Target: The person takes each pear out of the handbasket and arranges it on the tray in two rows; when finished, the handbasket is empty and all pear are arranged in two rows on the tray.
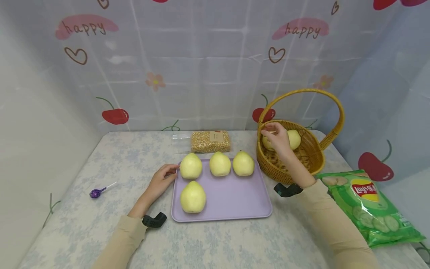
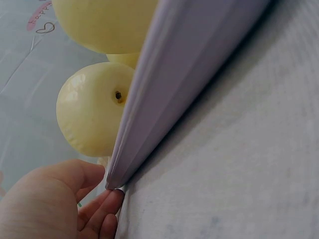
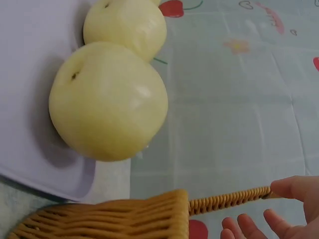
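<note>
My left hand (image 1: 164, 180) is at the far left corner of a lilac tray (image 1: 231, 198). Its thumb and fingers (image 2: 113, 199) pinch the corner rim from both sides. Several pale yellow pears stand on the tray, among them a front-left pear (image 1: 193, 197) and a far-left pear (image 1: 191, 166). Over the left side of a wicker basket (image 1: 277, 172) is my right hand (image 1: 279, 140), above a partly hidden pear (image 1: 267, 144). Its thumb tip meets the basket handle (image 3: 229, 199) in the right wrist view, with a gap below it to the loosely bent fingers (image 3: 246, 225).
A second basket pear (image 1: 294, 139) sits at the back. Behind the tray lies a clear bag of corn kernels (image 1: 205, 142). A green chip bag (image 1: 373, 209) leans out at the right, beside the basket. A purple lollipop (image 1: 95, 193) lies far left.
</note>
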### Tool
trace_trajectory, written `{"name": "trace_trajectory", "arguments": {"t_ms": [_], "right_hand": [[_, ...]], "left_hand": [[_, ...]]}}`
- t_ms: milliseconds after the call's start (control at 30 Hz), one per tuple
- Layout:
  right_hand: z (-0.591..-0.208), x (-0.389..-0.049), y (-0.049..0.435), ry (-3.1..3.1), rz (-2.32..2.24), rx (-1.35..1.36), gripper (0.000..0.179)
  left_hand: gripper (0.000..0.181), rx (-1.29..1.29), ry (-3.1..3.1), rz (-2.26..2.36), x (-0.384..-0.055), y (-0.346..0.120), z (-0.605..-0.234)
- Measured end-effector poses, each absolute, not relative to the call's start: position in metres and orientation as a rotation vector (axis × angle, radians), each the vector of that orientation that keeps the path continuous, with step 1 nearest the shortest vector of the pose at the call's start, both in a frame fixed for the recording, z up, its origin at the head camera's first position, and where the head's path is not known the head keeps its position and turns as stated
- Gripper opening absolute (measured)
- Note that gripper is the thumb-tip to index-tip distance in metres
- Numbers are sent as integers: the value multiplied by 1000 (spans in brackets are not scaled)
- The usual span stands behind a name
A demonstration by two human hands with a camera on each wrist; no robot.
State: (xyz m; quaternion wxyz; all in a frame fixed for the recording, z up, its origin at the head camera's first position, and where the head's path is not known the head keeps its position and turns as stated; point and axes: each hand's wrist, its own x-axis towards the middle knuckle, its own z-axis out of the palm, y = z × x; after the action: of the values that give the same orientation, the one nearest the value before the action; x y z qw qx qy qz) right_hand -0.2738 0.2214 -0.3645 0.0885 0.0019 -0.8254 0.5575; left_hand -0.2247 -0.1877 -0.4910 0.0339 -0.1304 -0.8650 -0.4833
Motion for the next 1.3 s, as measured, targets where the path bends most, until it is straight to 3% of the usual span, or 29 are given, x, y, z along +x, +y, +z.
{"name": "trace_trajectory", "arguments": {"t_ms": [500, 900, 1300], "right_hand": [[-358, -314, 257, -2298, 1943, -207, 28], [-372, -341, 278, -2360, 1861, -90, 20], [-388, -349, 287, -2363, 1836, -37, 59]], "left_hand": [[31, -412, -2651, -1487, -224, -186, -490], [30, -420, -2648, -1483, -224, -187, -489], [31, -424, -2638, -1490, -218, -183, -479]]}}
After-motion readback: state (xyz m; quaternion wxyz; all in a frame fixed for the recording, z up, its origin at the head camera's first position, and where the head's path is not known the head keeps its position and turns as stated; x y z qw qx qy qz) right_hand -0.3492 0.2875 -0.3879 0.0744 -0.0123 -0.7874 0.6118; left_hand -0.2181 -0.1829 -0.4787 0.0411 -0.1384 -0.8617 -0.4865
